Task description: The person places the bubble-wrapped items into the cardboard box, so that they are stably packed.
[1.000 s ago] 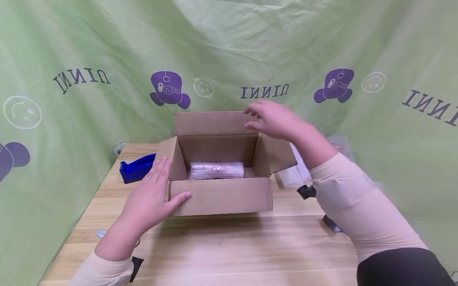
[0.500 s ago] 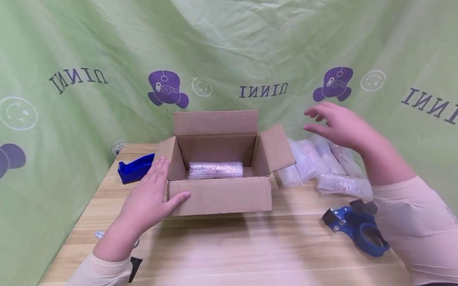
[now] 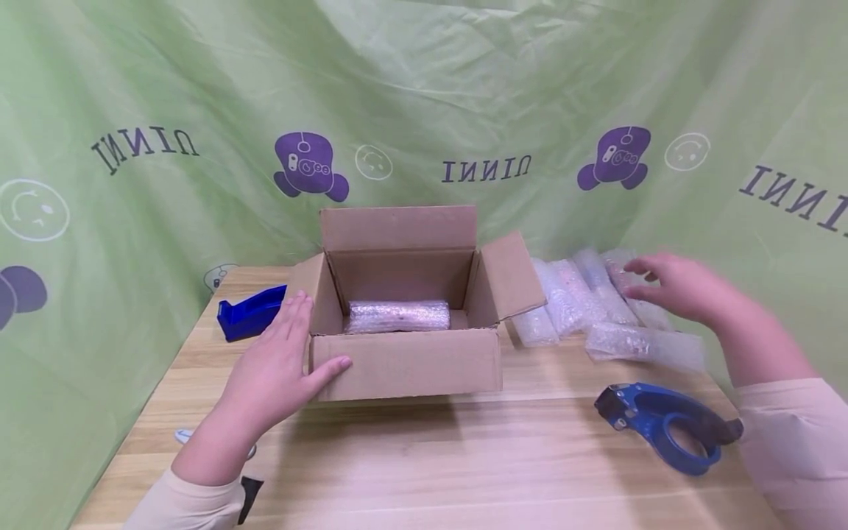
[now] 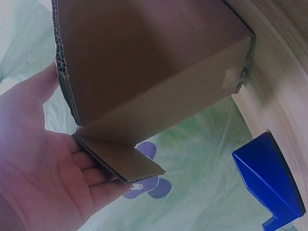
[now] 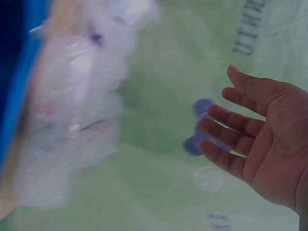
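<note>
two plain pale beige sleeves (image 3: 791, 442), a small black piece (image 3: 249, 495) beside the left one

An upright, open cardboard box (image 3: 405, 276) holds 1 bubble-wrapped bundle (image 3: 399, 315); similar packs (image 3: 575, 294) lie at its right.

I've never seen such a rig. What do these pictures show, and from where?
No machine here: a person works bare-handed. One camera on the head looks forward and down; another on each wrist shows that hand's work. On the table stands an open cardboard box with a bubble-wrapped package inside. To its right lie more wrapped packages and a blue tape dispenser; a blue object sits at its left. The left hand rests against the box; the right hand, empty, is near the packages.
</note>
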Tool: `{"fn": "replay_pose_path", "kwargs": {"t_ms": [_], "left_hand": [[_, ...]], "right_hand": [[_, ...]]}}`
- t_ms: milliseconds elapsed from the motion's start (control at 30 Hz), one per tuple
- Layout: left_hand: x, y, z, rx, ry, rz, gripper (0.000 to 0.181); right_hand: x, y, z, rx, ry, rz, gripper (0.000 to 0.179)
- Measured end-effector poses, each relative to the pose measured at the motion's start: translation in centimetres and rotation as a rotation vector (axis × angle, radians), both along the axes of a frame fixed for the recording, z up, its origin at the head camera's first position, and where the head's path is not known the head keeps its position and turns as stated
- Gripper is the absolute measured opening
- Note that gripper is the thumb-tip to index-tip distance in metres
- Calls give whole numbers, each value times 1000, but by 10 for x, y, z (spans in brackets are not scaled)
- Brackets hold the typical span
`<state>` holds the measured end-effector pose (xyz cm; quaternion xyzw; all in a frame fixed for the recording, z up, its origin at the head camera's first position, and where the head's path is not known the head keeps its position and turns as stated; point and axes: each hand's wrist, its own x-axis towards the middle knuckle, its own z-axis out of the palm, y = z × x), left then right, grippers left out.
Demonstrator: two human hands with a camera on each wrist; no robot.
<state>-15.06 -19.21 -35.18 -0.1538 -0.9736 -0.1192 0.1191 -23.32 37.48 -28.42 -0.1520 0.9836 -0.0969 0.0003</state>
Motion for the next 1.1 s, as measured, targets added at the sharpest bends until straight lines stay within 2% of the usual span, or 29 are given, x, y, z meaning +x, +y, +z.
{"fn": "replay_pose_path", "kwargs": {"t_ms": [233,433,600,733,867,967,1100], "left_hand": [[0,-1,-1,-1,-1,1,109],[0,-1,-1,-2,1,-1,109],[0,-1,-1,-1,-2,2,109],[0,-1,-1,-2,-2,4,109],[0,0,-1,-4,0,3,109],[0,0,-1,-3,1,2,109],[0,0,-1,-2,5,2,109]], "right_hand": [[-1,29,-50,38,-73,35,50],[0,42,-77,51,-167,12,51],[2,45,-89,31,-189,26,50],[2,45,-93,36,-142,33,47],[2,46,-96,81,-96,38,28],[3,48,-97,75,-93,53,15],[3,50,-97,32,-112,60,13]]}}
